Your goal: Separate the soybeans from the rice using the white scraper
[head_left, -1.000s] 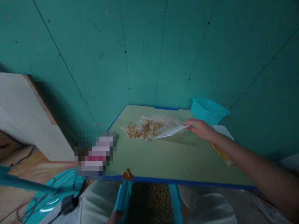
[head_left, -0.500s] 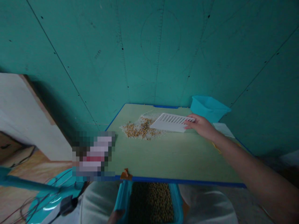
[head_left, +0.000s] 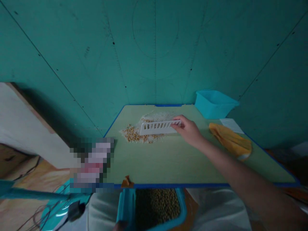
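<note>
My right hand (head_left: pixel 186 128) grips the right end of a white slotted plastic scraper (head_left: pixel 156 131), fingers closed around it. The scraper stands tilted over a spread of yellow soybeans (head_left: pixel 132 133) and fine white grains (head_left: pixel 158 116) on the pale green table (head_left: pixel 183 160). Its slotted edge faces up. At the bottom edge, only a dark part of my left hand (head_left: pixel 120 225) shows, closed on the left wall of a blue bin (head_left: pixel 126 205). Between my legs, that bin contains many beans (head_left: pixel 166 203); its left part lies in shadow.
At the table's back right stands a blue basin (head_left: pixel 214 104), beside a white sheet (head_left: pixel 232 125) and an orange cloth (head_left: pixel 231 139). Brown tape (head_left: pixel 127 182) sticks up at the front edge. A pixelated item (head_left: pixel 96 163) covers the left edge. Behind rises a green wall (head_left: pixel 156 64).
My right hand has moved left and tilted the scraper more upright over the beans. The view has shifted, revealing the orange cloth. My left hand stays at the bin.
</note>
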Action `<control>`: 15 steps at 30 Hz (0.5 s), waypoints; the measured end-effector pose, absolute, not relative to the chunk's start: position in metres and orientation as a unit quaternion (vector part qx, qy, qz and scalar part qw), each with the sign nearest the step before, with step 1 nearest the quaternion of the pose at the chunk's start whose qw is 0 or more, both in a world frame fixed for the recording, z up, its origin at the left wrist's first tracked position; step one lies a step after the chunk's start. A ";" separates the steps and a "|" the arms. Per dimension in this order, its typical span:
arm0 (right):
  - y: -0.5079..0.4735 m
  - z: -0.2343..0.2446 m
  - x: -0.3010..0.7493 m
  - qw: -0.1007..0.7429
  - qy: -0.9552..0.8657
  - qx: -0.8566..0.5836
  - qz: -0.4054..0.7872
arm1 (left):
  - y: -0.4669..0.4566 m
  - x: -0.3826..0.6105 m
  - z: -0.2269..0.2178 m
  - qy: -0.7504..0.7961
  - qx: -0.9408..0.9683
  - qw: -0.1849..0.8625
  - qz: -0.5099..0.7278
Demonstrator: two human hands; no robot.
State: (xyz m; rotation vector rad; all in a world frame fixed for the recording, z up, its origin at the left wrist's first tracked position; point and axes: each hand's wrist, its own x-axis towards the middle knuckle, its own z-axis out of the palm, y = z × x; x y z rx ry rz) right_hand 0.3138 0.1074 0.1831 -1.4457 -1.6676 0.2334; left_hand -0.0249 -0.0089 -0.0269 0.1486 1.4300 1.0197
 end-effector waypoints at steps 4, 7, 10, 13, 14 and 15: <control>0.105 0.177 0.313 0.449 -0.679 -0.566 0.134 | -0.018 -0.011 -0.028 0.588 0.073 0.645 0.484; 0.106 0.171 0.315 0.449 -0.668 -0.561 0.194 | -0.021 0.000 -0.032 0.566 0.078 0.653 0.498; 0.106 0.166 0.317 0.432 -0.668 -0.553 0.247 | -0.021 0.004 -0.038 0.563 0.078 0.662 0.488; 0.104 0.165 0.318 0.418 -0.669 -0.549 0.276 | -0.016 -0.001 -0.041 0.581 0.067 0.671 0.456; 0.103 0.166 0.318 0.418 -0.668 -0.548 0.279 | -0.014 -0.005 -0.040 0.587 0.061 0.674 0.443; 0.102 0.167 0.319 0.423 -0.665 -0.548 0.279 | -0.012 -0.009 -0.038 0.593 0.056 0.677 0.432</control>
